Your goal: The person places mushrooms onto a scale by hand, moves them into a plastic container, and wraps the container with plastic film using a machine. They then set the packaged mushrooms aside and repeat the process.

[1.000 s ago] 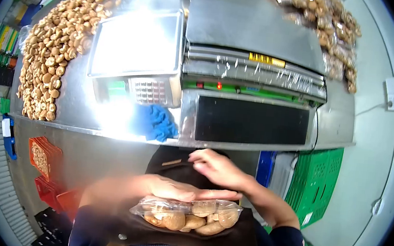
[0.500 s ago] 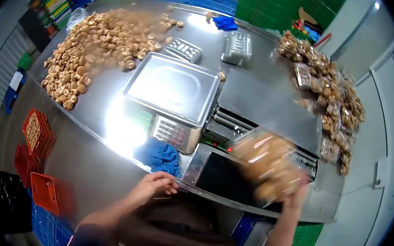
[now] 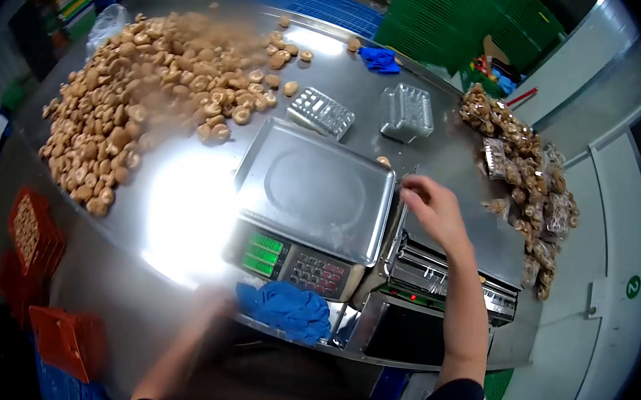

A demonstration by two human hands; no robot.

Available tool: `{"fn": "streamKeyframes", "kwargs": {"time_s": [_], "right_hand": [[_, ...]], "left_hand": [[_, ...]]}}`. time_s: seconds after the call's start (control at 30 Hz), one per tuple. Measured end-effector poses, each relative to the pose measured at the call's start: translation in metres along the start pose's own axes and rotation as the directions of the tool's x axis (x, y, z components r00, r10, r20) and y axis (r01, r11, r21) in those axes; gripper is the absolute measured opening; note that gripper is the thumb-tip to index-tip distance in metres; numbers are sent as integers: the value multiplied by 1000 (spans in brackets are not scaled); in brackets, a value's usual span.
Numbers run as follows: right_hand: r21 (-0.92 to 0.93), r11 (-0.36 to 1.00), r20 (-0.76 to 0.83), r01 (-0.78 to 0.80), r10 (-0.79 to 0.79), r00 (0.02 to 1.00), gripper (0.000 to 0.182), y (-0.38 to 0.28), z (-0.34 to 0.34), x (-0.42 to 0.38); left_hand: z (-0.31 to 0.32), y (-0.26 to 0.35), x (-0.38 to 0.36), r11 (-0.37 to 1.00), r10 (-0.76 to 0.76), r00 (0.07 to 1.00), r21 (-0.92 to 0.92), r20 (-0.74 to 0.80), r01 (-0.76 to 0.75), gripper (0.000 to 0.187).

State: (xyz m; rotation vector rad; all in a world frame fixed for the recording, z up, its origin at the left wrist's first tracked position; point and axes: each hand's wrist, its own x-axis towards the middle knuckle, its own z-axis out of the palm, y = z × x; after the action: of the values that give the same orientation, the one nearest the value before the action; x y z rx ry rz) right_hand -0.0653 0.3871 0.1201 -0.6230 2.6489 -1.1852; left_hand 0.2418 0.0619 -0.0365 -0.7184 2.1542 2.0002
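My right hand (image 3: 429, 209) hovers over the left edge of the film wrapping machine (image 3: 449, 268), beside the steel pan of the weighing scale (image 3: 314, 188). Its fingers are loosely bent and nothing is in them. My left hand (image 3: 206, 308) is a blur at the table's front edge, just left of a heap of blue gloves (image 3: 288, 311); its grip is not readable. Two empty clear trays (image 3: 321, 111) (image 3: 408, 112) lie beyond the scale. A big pile of loose mushrooms (image 3: 137, 97) covers the table's left side.
Wrapped packs of mushrooms (image 3: 530, 182) are heaped along the table's right edge. Another pair of blue gloves (image 3: 380, 58) lies at the far side. Orange crates (image 3: 64, 333) stand on the floor at lower left, green crates (image 3: 461, 21) behind the table.
A second ago both hands held a wrapped pack of mushrooms at my chest. My right hand swung it to the right over the machine; now that hand is empty and nearer the scale.
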Motion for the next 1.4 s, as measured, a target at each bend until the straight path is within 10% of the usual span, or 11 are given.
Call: {"fn": "streamKeyframes", "kwargs": {"time_s": [0.2, 0.4, 0.6, 0.67, 0.73, 0.87, 0.97, 1.07, 1.23, 1.4], "right_hand": [[-507, 851, -84, -137, 109, 990, 34, 87, 47, 150], [-629, 678, -15, -380, 478, 878, 56, 164, 74, 213], [-738, 608, 151, -292, 571, 807, 48, 211, 98, 235], [-716, 565, 190, -410, 723, 665, 54, 188, 87, 255], [-630, 631, 252, -452, 717, 650, 25, 141, 80, 270], [250, 879, 549, -406, 217, 807, 54, -4, 76, 272], [382, 909, 386, -166, 6, 922, 77, -26, 110, 289], [-588, 773, 205, 238, -143, 968, 83, 43, 145, 316], [-528, 849, 191, 24, 91, 977, 97, 65, 169, 321], [-558, 820, 171, 130, -40, 984, 98, 81, 170, 310]], "left_hand": [[-95, 1, 43, 981, -41, 983, -194, -177, 6, 21], [-149, -27, 101, 995, 91, 960, -7, -263, -97, 20], [-128, 23, 151, 957, -86, 952, -289, -293, -3, 25], [-116, 51, 173, 984, -144, 972, -127, -183, 122, 24], [-107, 68, 192, 980, -27, 997, 195, -77, 42, 23], [-88, 66, 230, 848, 330, 943, 425, 44, -317, 35], [-70, 81, 267, 656, 498, 812, 480, 304, -582, 59], [-62, 68, 296, 595, 493, 739, 442, 460, -672, 65], [-60, 32, 310, 582, 577, 686, 366, 444, -726, 44], [-104, 14, 311, 564, 729, 672, 671, -130, -481, 30]]}}
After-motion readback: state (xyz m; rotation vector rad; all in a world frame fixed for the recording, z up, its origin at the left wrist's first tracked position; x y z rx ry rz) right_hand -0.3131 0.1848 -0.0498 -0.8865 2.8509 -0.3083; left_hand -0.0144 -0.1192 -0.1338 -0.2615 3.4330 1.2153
